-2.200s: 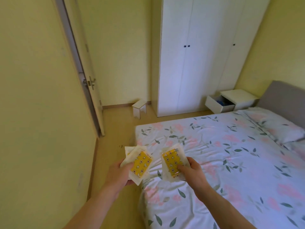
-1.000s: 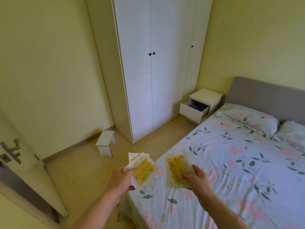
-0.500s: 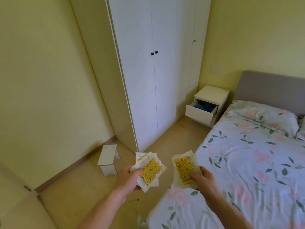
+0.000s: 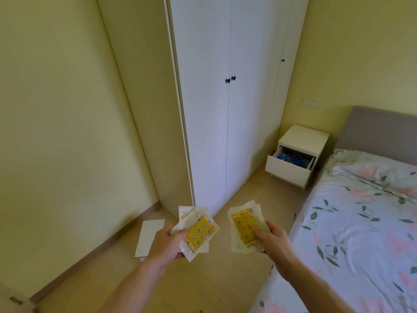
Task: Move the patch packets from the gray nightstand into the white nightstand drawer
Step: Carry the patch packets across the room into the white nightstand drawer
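A yellow-walled bedroom: left hand [image 4: 168,245] pinches one clear-wrapped yellow patch packet stack [image 4: 195,231], right hand [image 4: 274,241] pinches another [image 4: 244,227]; beyond, the white nightstand [image 4: 303,137] with open drawer [image 4: 287,169]

Left hand [image 4: 165,243] holds a stack of patch packets [image 4: 196,232], thumb on top. Right hand [image 4: 274,242] holds a second stack [image 4: 244,227] likewise. Far right, the white nightstand [image 4: 303,137] stands beside the wardrobe [image 4: 225,120], its drawer [image 4: 287,170] pulled open, blue items inside. Bed [image 4: 361,233] at right; small stool [image 4: 149,237] on the floor at left.
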A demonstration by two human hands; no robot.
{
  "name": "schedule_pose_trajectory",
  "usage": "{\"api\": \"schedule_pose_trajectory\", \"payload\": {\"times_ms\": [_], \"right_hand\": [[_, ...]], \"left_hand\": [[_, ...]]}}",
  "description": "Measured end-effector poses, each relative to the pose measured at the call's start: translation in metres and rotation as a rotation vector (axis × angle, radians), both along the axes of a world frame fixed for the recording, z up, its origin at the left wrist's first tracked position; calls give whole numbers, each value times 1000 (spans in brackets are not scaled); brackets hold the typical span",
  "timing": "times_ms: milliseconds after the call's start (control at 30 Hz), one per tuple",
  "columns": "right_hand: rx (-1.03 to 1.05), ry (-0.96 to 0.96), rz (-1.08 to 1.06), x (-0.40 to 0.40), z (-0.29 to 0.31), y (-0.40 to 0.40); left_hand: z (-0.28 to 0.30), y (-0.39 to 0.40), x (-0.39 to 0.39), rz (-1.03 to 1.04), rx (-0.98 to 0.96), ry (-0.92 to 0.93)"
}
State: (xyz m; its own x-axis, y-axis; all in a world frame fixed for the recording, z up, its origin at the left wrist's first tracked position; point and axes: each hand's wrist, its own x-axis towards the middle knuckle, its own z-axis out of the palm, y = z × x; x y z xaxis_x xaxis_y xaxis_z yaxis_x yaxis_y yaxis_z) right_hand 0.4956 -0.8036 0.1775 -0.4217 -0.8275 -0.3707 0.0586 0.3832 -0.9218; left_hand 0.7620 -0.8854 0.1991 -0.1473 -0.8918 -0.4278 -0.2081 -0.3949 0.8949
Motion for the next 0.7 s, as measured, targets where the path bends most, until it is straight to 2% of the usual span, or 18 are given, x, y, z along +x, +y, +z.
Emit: {"api": "schedule_pose_trajectory", "payload": {"times_ms": [333, 500, 700], "right_hand": [[5, -64, -244, 45, -17, -128], [22, -64, -420, 24, -15, -131], [36, -53, -674, -48, -21, -120]], "left_hand": [[-15, -179, 14, -264, 37, -29], [-28, -225, -37, -415, 86, -41], [-31, -264, -138, -593, 95, -50]]}}
